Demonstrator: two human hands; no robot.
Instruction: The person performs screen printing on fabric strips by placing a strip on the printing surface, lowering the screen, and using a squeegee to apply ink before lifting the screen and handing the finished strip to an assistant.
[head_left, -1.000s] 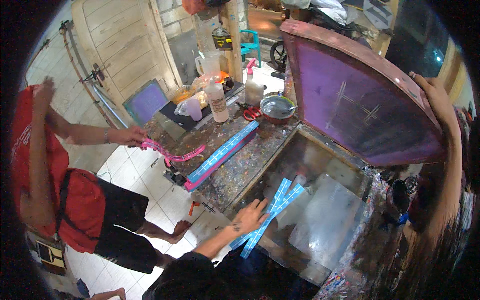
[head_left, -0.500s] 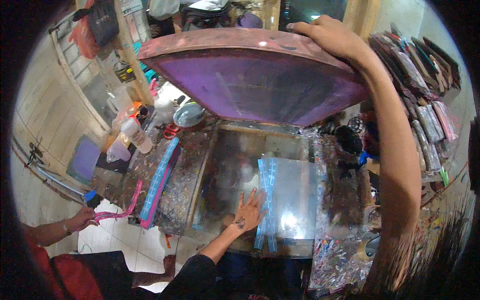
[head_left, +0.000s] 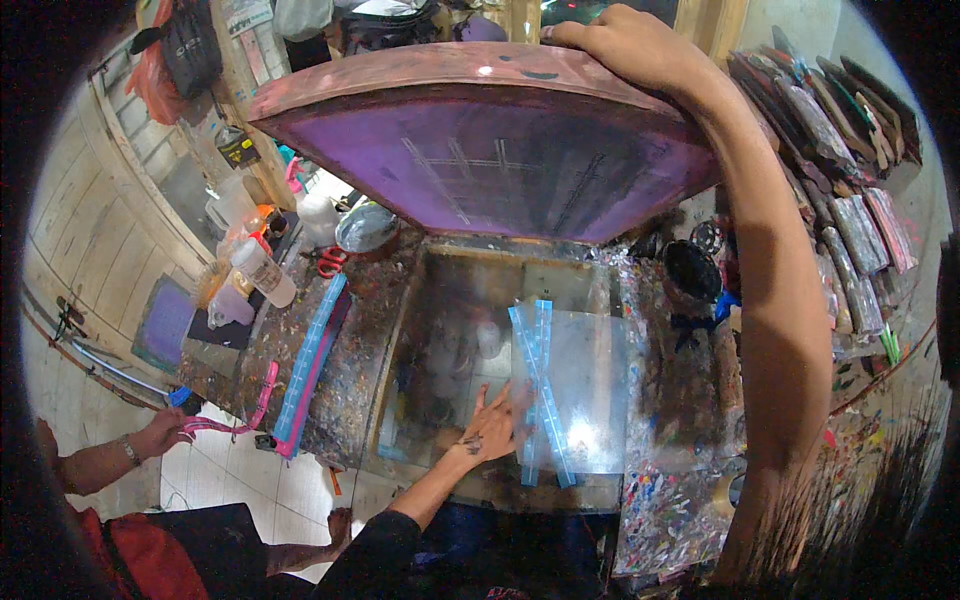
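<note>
My right hand (head_left: 640, 50) is wrapped over the top edge of a screen printing frame (head_left: 400, 78), which stands tilted up with its purple mesh (head_left: 350, 140) facing me. Pale line marks show on the mesh. Below it, my left hand (head_left: 487, 432) lies palm down over the glass plate (head_left: 440, 345), fingers spread and holding nothing. Its fingertips are beside two blue printed strips (head_left: 541, 375) that cross each other in a narrow X. They lie over the left part of a clear sheet (head_left: 592, 380) on the glass.
At left lies a bundle of blue and pink strips (head_left: 310, 365), near red scissors (head_left: 332, 262) and a bottle (head_left: 264, 275). Another person's hand (head_left: 158, 436) holds a pink strip (head_left: 262, 400). A black bowl (head_left: 692, 270) stands right; wrapped bundles (head_left: 858, 235) are stacked farther right.
The lower ends of the two blue strips lie farther apart, one slanting more to the right. My view has shifted slightly. My right hand still holds the frame up.
</note>
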